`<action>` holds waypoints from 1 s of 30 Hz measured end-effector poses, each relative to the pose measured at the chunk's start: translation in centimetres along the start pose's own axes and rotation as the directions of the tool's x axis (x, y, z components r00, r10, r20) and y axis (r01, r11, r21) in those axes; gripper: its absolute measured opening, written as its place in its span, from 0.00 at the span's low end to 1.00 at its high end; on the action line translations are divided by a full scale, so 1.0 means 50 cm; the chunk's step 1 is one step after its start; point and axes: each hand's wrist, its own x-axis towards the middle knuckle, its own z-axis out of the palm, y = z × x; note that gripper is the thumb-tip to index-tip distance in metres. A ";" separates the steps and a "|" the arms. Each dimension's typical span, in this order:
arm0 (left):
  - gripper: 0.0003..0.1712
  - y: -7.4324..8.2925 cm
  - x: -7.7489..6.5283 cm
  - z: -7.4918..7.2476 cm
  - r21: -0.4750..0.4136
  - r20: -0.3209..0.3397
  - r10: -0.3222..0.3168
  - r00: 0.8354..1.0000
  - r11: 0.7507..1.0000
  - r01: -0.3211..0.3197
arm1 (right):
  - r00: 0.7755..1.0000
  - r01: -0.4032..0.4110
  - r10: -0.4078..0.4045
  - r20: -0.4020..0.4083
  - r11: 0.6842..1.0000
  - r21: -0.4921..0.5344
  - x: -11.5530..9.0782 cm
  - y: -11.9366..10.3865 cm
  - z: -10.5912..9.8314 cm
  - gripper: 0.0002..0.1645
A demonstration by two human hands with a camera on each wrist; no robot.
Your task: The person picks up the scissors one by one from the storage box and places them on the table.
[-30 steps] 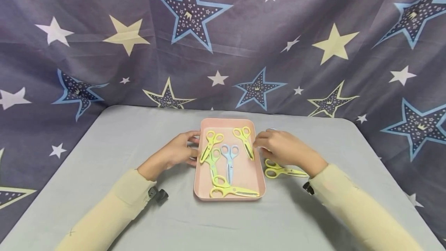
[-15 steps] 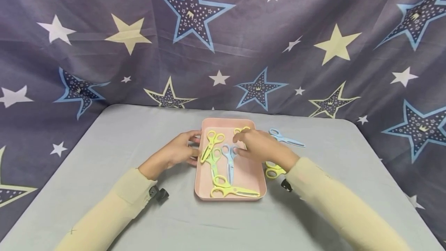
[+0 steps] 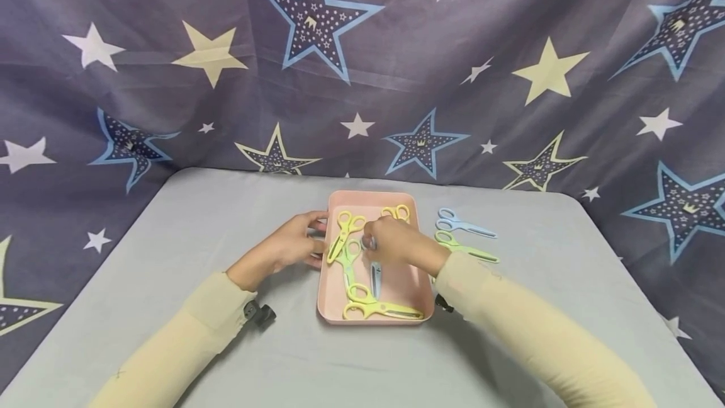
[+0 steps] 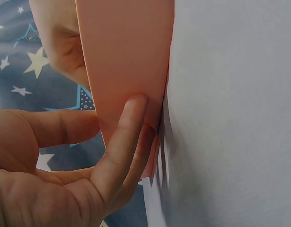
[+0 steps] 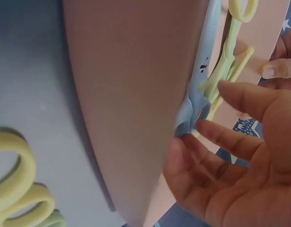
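A shallow pink tray (image 3: 421, 269) stands on the table with several child-size scissors in it. Over its middle, my right hand (image 3: 393, 243) has curled fingers at the handles of the blue scissors (image 3: 376, 282), covering most of them; the blades point toward me. The right wrist view shows those fingers around the blue handles (image 5: 185, 120). My left hand (image 3: 291, 243) touches the tray's left side, its fingers fairly straight against the outer wall (image 4: 121, 61). Beside the blue scissors lie green scissors (image 3: 347, 263) and yellow scissors (image 3: 342, 237). Further yellow scissors (image 3: 379, 311) lie across the near end.
Another yellow pair (image 3: 401, 211) is partly hidden behind my right hand. Right of the tray lie blue scissors (image 3: 464, 226) and green scissors (image 3: 467, 249) on the grey tabletop (image 3: 283, 357). Yellow handle loops (image 5: 15, 175) show there too. A star-patterned curtain (image 3: 362, 80) hangs behind the table.
My right hand has moved left from the tray's right edge to the blue scissors in the middle. It uncovers the blue and green scissors on the right. The left hand stays put.
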 end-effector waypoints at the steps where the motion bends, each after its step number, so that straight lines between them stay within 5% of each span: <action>1: 0.45 0.000 0.001 0.001 0.002 0.002 0.004 1.000 1.000 -0.004 | 1.000 -0.002 0.002 0.007 1.000 0.006 0.001 0.000 0.000 0.10; 10: 0.45 0.001 0.006 0.002 0.004 0.006 0.006 1.000 1.000 -0.006 | 0.997 -0.021 0.023 0.069 0.999 -0.030 0.004 -0.004 0.008 0.11; 16: 0.45 0.001 0.006 0.001 0.009 0.002 0.001 1.000 1.000 -0.001 | 0.992 0.075 -0.065 0.109 0.993 -0.087 0.002 0.002 0.006 0.12; 24: 0.46 0.002 0.005 -0.001 0.011 0.001 -0.005 1.000 1.000 0.005 | 0.966 0.259 -0.258 0.026 0.957 -0.126 -0.027 0.029 0.009 0.17; 30: 0.45 0.004 0.005 -0.001 0.026 0.005 -0.014 1.000 1.000 0.014 | 0.958 0.275 -0.284 -0.031 0.946 -0.170 -0.038 0.047 0.035 0.16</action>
